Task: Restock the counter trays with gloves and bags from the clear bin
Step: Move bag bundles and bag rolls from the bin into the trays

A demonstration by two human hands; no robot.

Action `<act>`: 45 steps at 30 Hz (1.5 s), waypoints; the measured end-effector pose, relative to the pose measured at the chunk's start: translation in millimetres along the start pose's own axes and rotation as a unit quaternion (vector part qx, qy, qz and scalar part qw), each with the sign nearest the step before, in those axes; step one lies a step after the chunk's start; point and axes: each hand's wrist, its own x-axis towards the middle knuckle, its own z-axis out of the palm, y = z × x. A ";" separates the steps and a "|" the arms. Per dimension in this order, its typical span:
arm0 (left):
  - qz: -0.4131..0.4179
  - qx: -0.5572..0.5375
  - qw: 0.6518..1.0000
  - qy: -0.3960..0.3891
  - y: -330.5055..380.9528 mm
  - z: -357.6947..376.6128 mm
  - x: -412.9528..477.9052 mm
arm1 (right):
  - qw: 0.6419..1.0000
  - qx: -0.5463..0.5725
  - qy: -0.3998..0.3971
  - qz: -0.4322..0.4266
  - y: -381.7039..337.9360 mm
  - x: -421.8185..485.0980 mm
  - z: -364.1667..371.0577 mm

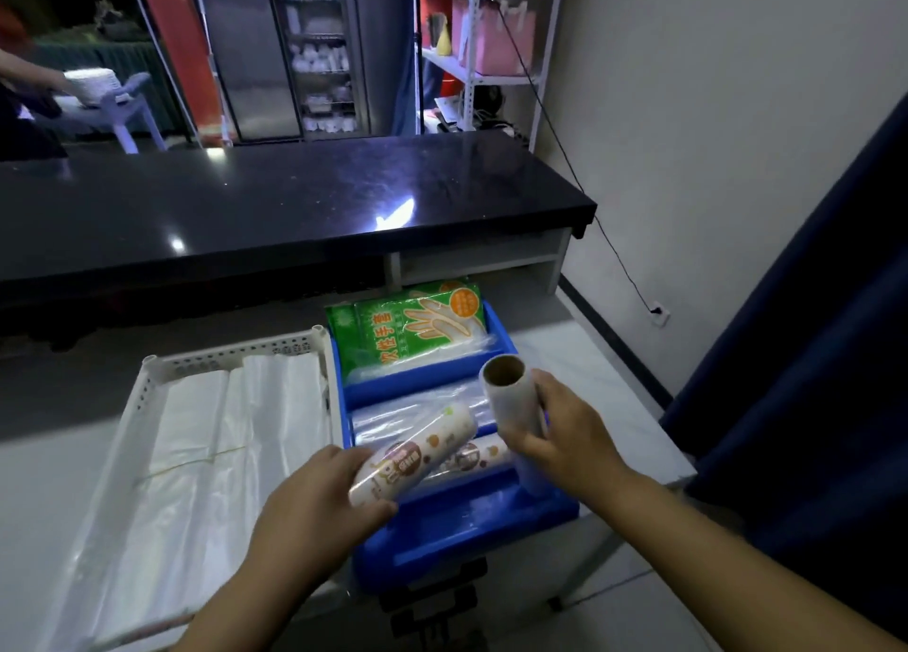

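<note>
Over blue tray [422, 391], left hand [314, 499] fingers clamping printed roll [417, 455] slanting up-right, right hand [565, 440] gripping near-upright plain roll [511, 396]

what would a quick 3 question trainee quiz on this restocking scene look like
1. True or false: the left hand holds a printed roll over the blue tray.
2. What fills the blue tray's far compartment? A) green glove packs B) paper cups C) towels
3. Fill in: the right hand grips a nearly spent roll whose open ____ core faces the camera.

Key: 1 true. 2 A, the green glove packs. 3 cardboard.
</note>
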 end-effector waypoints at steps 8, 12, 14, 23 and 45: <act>0.120 0.037 0.989 -0.076 18.4 49.8 37.0 | 0.973 0.084 0.215 -0.004 -8.5 5.3 -54.3; 0.130 0.053 0.988 -0.061 21.1 65.5 47.0 | 0.970 0.068 0.234 0.022 0.3 0.9 -60.5; 0.133 0.064 0.987 -0.063 22.5 69.4 49.0 | 0.970 0.056 0.231 0.040 4.9 -2.8 -59.1; 0.182 0.138 0.971 -0.076 25.7 77.2 52.5 | 0.978 0.048 0.194 0.055 10.7 -1.4 -51.2; -0.024 -0.059 0.986 0.156 -28.0 11.3 3.7 | 0.904 -0.322 -0.226 -0.170 -19.0 29.6 60.2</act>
